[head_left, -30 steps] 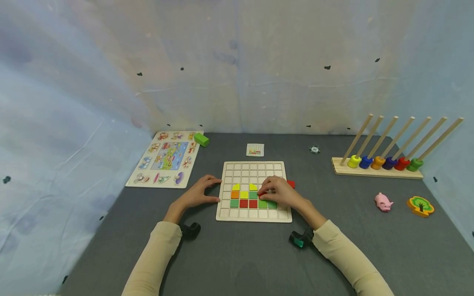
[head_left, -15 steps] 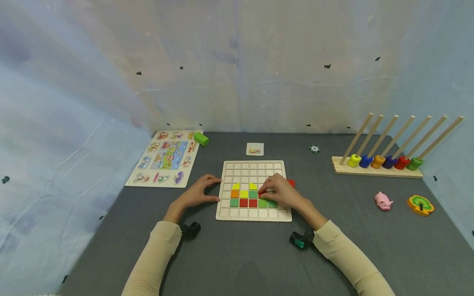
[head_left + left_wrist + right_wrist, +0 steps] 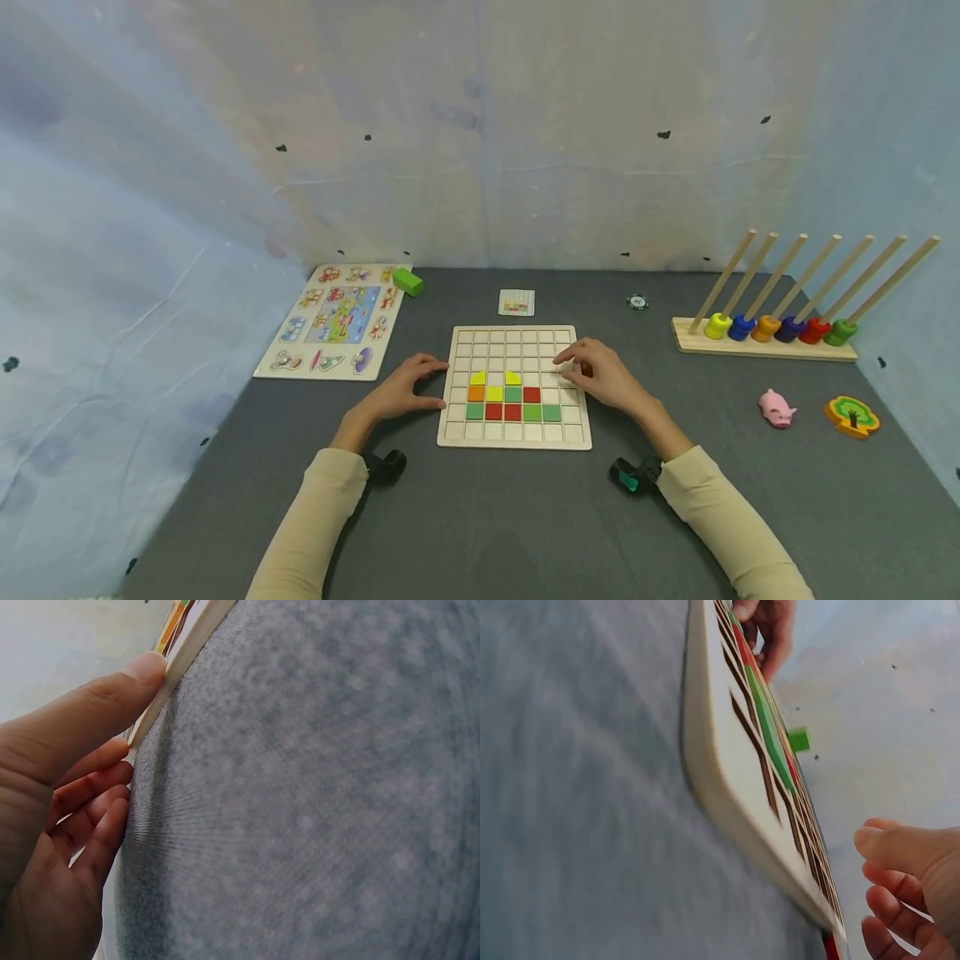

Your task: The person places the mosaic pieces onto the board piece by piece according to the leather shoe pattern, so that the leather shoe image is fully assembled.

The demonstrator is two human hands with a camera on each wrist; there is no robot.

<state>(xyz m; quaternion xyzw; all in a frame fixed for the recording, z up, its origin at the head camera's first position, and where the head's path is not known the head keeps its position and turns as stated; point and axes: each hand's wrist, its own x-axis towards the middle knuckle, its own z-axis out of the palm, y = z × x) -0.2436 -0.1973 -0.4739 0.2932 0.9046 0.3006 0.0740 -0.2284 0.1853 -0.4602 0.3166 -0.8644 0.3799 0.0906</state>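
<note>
While the left hand (image 3: 401,392) braces the left edge of the grid board (image 3: 514,337) with loosely curved fingers, the right hand (image 3: 600,373) hovers relaxed and empty over its right edge. The red tile (image 3: 532,394) sits in the grid, just left of that hand.

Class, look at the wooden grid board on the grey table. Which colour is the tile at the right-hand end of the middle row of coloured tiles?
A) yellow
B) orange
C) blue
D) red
D: on the grid board, the middle row of tiles reads orange, yellow, green, then a red tile at its right-hand end, just left of the right hand.
</note>
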